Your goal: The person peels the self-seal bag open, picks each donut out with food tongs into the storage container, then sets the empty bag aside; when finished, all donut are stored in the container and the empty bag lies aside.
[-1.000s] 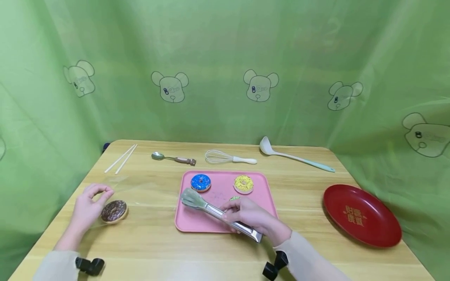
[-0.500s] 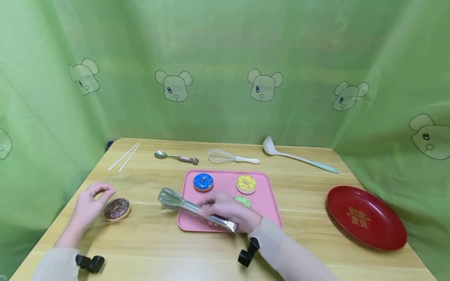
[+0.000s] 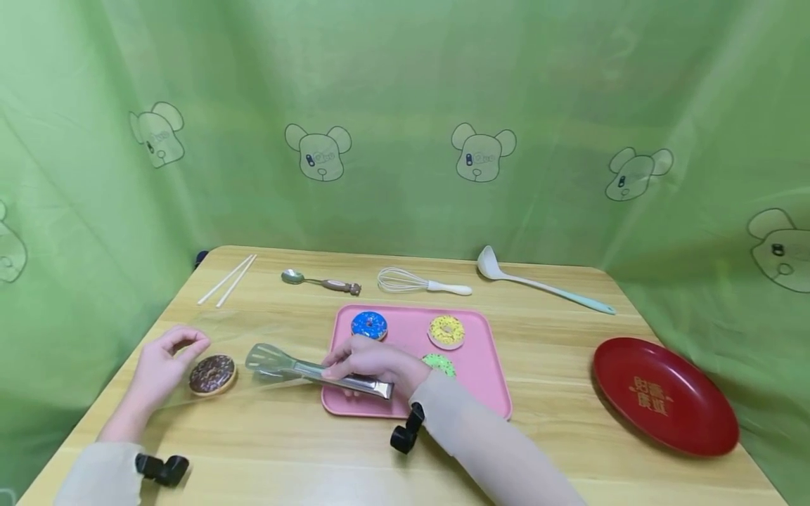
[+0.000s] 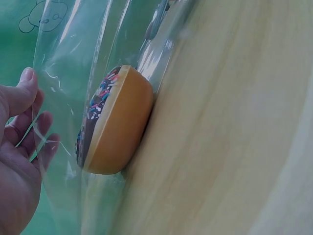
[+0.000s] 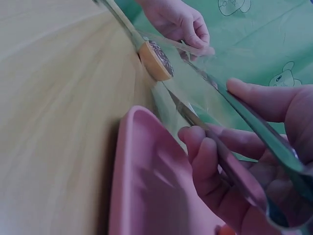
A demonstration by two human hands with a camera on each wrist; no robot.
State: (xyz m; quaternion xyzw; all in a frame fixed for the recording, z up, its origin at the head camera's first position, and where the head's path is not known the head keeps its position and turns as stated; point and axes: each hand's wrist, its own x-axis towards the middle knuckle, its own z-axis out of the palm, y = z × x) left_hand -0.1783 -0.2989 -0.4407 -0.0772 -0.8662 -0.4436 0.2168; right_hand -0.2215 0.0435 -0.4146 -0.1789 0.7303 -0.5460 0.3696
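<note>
Head view: right hand (image 3: 370, 362) wrapped round a pair of metal tongs (image 3: 304, 369), tips pointing toward the left hand (image 3: 161, 369), jaws slightly parted. Left hand pinching the edge of a clear plastic bag (image 3: 253, 344), thumb and fingertips together on the film. Chocolate donut (image 3: 212, 374) just beside that left hand, lying inside the bag, on the table (image 3: 569, 422). Behind the right hand, a pink tray (image 3: 490, 390) with a blue donut (image 3: 370, 325), a yellow donut (image 3: 446, 330) and a green donut (image 3: 439, 364). Far off to the right, a red plate (image 3: 664, 397).

Left wrist view: chocolate donut (image 4: 115, 122) wrapped in the film (image 4: 73, 58), fingers (image 4: 24, 93) against the plastic.

Right wrist view: fingers (image 5: 210, 161) clamped on both arms of the tongs (image 5: 230, 98), pink tray (image 5: 146, 186) underneath, chocolate donut (image 5: 155, 59) ahead at the tong tips, left hand (image 5: 178, 22) beyond it.

Step in hand, by the look of it: bringing the tongs in on the chocolate donut at the bag. Next move likely calls for a wider spread of the jaws, a steady bag mouth, a gentle squeeze.
</note>
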